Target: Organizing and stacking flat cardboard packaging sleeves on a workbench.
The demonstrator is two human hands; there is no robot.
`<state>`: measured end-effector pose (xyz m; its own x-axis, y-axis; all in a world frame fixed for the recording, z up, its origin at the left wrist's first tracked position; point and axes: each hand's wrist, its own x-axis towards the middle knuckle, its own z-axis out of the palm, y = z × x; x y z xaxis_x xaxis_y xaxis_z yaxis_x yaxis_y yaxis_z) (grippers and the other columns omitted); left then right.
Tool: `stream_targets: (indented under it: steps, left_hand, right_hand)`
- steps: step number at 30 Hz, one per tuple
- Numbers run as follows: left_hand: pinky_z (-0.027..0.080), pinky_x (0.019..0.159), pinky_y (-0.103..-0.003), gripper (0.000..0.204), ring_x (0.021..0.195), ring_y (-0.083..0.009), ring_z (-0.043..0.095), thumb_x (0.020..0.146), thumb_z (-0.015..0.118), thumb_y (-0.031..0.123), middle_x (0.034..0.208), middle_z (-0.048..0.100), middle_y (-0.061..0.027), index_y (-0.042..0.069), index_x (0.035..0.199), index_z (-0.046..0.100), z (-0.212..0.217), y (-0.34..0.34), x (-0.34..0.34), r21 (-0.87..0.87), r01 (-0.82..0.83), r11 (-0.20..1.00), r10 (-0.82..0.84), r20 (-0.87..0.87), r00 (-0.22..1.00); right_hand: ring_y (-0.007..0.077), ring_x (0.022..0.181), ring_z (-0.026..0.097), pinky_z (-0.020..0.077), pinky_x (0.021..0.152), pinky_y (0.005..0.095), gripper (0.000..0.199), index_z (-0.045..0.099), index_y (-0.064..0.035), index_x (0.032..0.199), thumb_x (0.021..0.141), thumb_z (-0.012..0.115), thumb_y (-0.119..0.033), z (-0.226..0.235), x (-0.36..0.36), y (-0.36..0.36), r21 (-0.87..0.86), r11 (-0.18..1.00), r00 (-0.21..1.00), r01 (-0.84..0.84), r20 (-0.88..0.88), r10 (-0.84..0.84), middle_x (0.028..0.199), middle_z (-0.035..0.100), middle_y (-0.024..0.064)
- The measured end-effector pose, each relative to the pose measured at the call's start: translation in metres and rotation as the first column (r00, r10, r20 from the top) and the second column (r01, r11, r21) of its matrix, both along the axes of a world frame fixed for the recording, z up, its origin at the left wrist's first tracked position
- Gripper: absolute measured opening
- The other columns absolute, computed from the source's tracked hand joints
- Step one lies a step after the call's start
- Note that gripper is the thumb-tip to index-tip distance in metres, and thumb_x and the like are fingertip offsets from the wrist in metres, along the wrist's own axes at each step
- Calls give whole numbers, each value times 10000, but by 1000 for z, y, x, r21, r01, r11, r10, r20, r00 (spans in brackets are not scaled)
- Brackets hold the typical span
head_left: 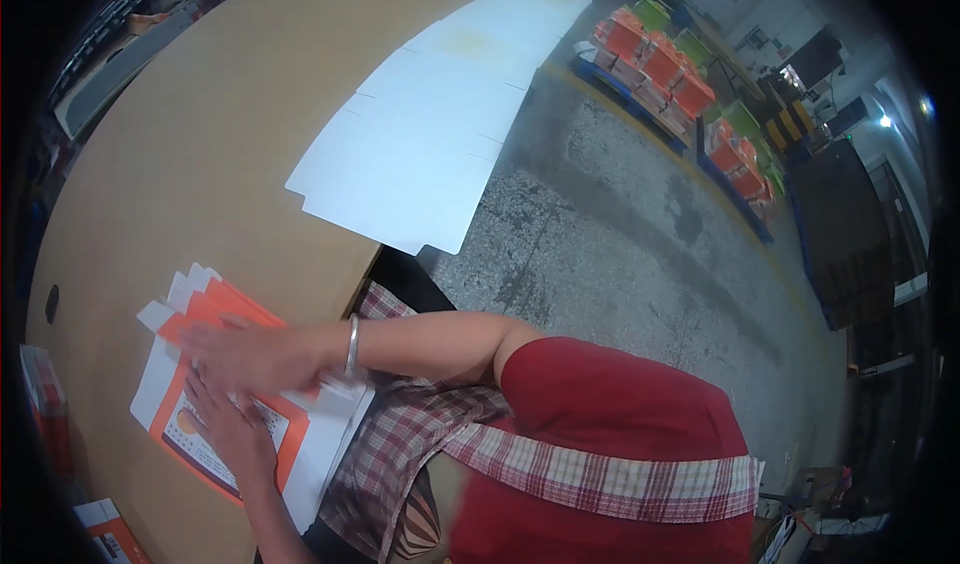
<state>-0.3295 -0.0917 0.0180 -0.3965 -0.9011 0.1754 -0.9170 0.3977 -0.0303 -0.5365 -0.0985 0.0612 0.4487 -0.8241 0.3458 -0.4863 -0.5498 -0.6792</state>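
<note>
We pressed our left hand [228, 426] flat on the orange box sheets [222, 319]. Our right hand [235, 356], fingers spread open, lay across them at 12 o'clock of it.

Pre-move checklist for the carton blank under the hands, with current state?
1. Left hand flat on the orange-and-white carton blank: ok.
2. Right hand over the blank: ok; motion-blurred, contact cannot tell.
3. Blank fully on the brown table: not ok, corner overhangs the edge.
4. Flaps unfolded: cannot tell.
5. White sheets apart from the blank: ok.
</note>
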Motion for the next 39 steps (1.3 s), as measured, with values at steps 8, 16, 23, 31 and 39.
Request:
stream_targets:
  steps: [8, 16, 23, 31, 39]
  left_hand:
    - [42, 1153, -626, 545, 1470, -380, 184, 1032, 372, 386, 1614, 249, -5, 193, 1537, 304, 30, 9, -24, 88, -19, 996, 14, 55, 998]
    - [44, 1150, -646, 578, 1480, -354, 159, 1017, 429, 403, 1618, 232, 46, 263, 1551, 260, 24, 9, -21, 19, -13, 1000, 11, 113, 994]
    - [35, 1151, -648, 624, 1478, -370, 169, 977, 486, 425, 1609, 262, 24, 230, 1540, 297, 21, 15, -13, 43, -73, 996, 69, 87, 994]
    - [134, 1168, -554, 544, 1428, -406, 248, 1014, 400, 438, 1544, 370, -116, 151, 1476, 411, 25, -1, -11, 67, 121, 990, -100, -264, 959]
    - [387, 1099, -438, 649, 1287, -292, 494, 1017, 380, 517, 1426, 481, -169, 26, 1442, 395, 4, -35, 54, 413, 403, 817, 538, -799, -271]
  right_hand:
    - [342, 1418, 323, 167, 1185, 524, 741, 476, 64, 1361, 900, 576, -507, -25, -11, 57, -165, 974, 903, -158, -423, 75, 1432, 466, 221]
    - [511, 1259, 466, 414, 1024, 529, 800, 330, -330, 1509, 814, 711, -446, 10, -168, 42, -161, 894, 481, 419, -795, -369, 1453, 383, 293]
    - [391, 1098, 609, 533, 842, 425, 836, 343, -386, 1500, 783, 607, -47, 35, -156, 16, 188, 925, 604, 330, -796, -54, 1406, 492, 201]
    - [302, 1311, 499, 439, 1091, 392, 665, 416, 106, 1409, 765, 422, -59, 131, -155, 35, 335, 942, 658, -18, 713, -241, 1437, 461, 250]
    - [109, 791, 638, 537, 706, 275, 551, 624, -43, 1300, 753, 554, -40, 6, -42, 31, 587, 809, 730, -36, 568, -380, 995, 716, 86]
